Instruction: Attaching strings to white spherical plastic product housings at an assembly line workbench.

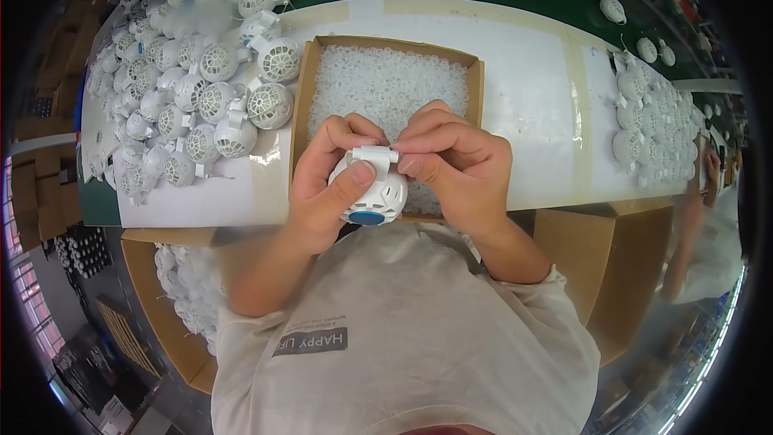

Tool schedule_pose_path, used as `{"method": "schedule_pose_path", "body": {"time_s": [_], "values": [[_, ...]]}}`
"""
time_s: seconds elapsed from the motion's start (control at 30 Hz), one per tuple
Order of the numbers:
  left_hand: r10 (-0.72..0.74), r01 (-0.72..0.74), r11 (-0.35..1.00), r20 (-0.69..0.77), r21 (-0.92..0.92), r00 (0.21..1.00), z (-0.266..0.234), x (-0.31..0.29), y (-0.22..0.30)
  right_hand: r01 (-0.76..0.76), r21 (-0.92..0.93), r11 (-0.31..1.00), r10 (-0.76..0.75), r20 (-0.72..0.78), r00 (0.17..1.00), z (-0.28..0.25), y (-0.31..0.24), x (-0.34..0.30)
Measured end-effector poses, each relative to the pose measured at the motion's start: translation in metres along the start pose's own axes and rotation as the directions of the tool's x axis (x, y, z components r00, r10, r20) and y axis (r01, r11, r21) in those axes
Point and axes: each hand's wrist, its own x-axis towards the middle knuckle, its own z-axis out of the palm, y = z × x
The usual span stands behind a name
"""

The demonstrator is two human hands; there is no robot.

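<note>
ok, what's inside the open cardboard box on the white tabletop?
Inside the cardboard box: many small translucent pieces. Its near part is largely covered by the left hand, right hand and white casing; the bottom is hidden beneath the pieces.

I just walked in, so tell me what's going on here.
The person's left hand grips a white round unit with a blue disc; the right hand is at its upper end. It is held at the near side of a cardboard box of small clear pieces. Similar white units lie on the table, left and right.
</note>
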Motion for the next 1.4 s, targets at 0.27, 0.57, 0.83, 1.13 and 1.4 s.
{"method": "schedule_pose_path", "body": {"time_s": [0.27, 0.57, 0.83, 1.13, 1.4], "values": [[-0.263, 0.273, 0.912, 0.075, -0.307, 0.962, 0.013, 0.002, 0.01, 0.608, -0.462, 0.645, -0.473, 0.383, 0.793, -0.022, -0.02, 0.027], [-0.104, 0.129, 0.951, -0.101, 0.283, 0.989, -0.007, 0.0, 0.018, 0.238, -0.665, 0.709, -0.011, 0.326, 0.945, -0.027, -0.014, 0.043], [-0.244, 0.104, 0.908, -0.311, -0.406, 0.918, -0.023, -0.009, 0.055, 0.382, -0.922, 0.062, 0.148, 0.387, 0.91, -0.017, 0.026, 0.027], [-0.173, 0.109, 0.918, -0.138, -0.382, 0.975, -0.051, -0.02, 0.047, 0.38, -0.922, -0.078, 0.119, 0.37, 0.921, -0.014, 0.014, 0.024], [-0.09, 0.078, 0.993, -0.137, -0.089, 0.986, -0.045, -0.017, 0.044, -0.086, -0.668, 0.739, 0.163, 0.053, 0.985, 0.007, -0.007, 0.023]]}}
